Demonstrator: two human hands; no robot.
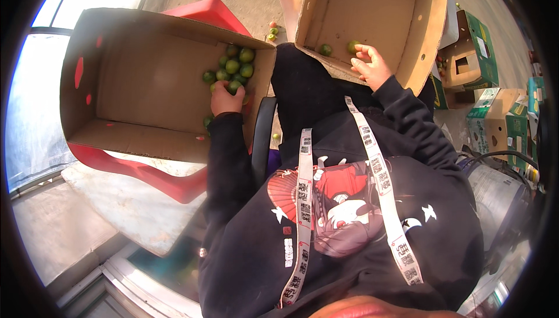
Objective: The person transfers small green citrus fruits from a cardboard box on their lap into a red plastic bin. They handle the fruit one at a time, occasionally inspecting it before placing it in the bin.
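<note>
Two open cardboard boxes stand before me. Several green round fruits (232,65) are heaped against the near right side of the left cardboard box (144,78), and my left hand (228,99) is on one at the heap's lower edge; how firmly it grips is partly hidden. In the right cardboard box (362,4), my right hand (371,67) has its fingers apart beside a green-yellow fruit (353,47), with the fingertips close to it or touching. Another green fruit (326,50) lies to the left, near the same wall.
A red plastic stool or crate (209,12) supports the left box. The black armrest (264,121) of a chair rises between my left arm and lap. Small fruits (273,31) lie on the floor. Green printed cartons (480,52) and a metallic cylindrical container (498,204) stand at right.
</note>
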